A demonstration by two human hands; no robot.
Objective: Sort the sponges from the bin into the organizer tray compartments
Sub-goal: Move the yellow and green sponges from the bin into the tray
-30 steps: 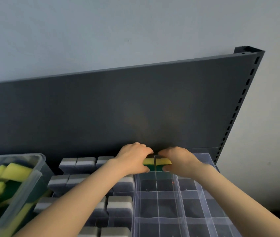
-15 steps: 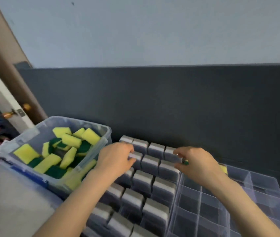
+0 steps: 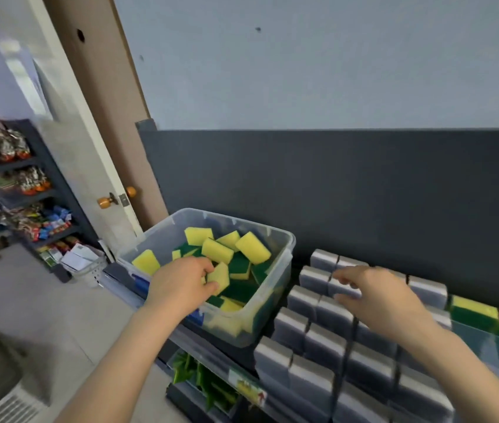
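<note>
A clear plastic bin (image 3: 284, 248) on the shelf holds several yellow-and-green sponges. My left hand (image 3: 181, 285) is inside the bin and grips one yellow sponge (image 3: 220, 277) between fingers and thumb. My right hand (image 3: 373, 297) hovers over the grey sponges (image 3: 303, 300) with fingers loosely spread and nothing in it. The clear organizer tray (image 3: 498, 349) lies at the right edge. Two yellow-and-green sponges (image 3: 474, 315) stand in its back compartments.
A dark back panel (image 3: 333, 184) stands behind the shelf. Rows of grey-and-white sponges fill the tray between bin and clear organizer. A door with an orange knob (image 3: 104, 201) and shelves of packaged goods (image 3: 22, 184) are at the left. Floor (image 3: 28, 315) lies below.
The view has swung left. My left hand moved from the organizer tray into the bin and took hold of a yellow sponge. My right hand let go of its sponge and moved left.
</note>
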